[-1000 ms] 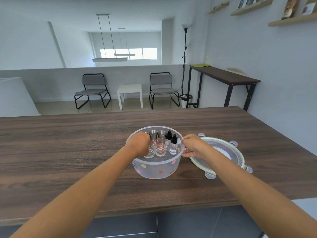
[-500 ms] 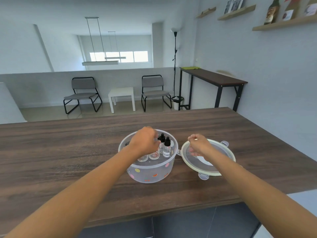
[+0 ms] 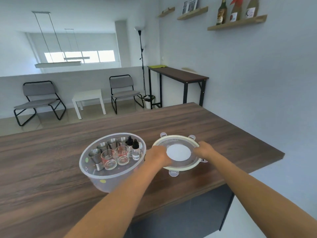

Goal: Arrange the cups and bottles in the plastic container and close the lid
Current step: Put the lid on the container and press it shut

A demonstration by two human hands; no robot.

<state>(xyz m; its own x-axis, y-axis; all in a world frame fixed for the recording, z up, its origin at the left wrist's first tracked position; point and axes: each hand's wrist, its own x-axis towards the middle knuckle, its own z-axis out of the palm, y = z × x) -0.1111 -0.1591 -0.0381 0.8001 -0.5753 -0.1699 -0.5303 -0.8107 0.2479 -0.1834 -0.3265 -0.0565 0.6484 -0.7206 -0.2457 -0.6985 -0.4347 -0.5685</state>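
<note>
A round clear plastic container [image 3: 96,176] with coloured dots stands on the wooden table. Inside it are several steel cups [image 3: 102,146], two glass cups [image 3: 122,155] and two dropper bottles with black caps [image 3: 135,150]. To its right lies the round lid [image 3: 178,152] with a cream rim and clip tabs. My left hand [image 3: 158,156] grips the lid's left edge. On the lid's right edge sits my right hand [image 3: 205,150], fingers curled over the rim.
The wooden table [image 3: 51,152] ends close to the right of the lid and at the near edge below my arms. Beyond it are two chairs, a small white table and a tall dark side table [image 3: 178,75].
My left hand has left the container and crossed to the lid's left edge. My right hand has shifted to the lid's right edge. The view has turned right.
</note>
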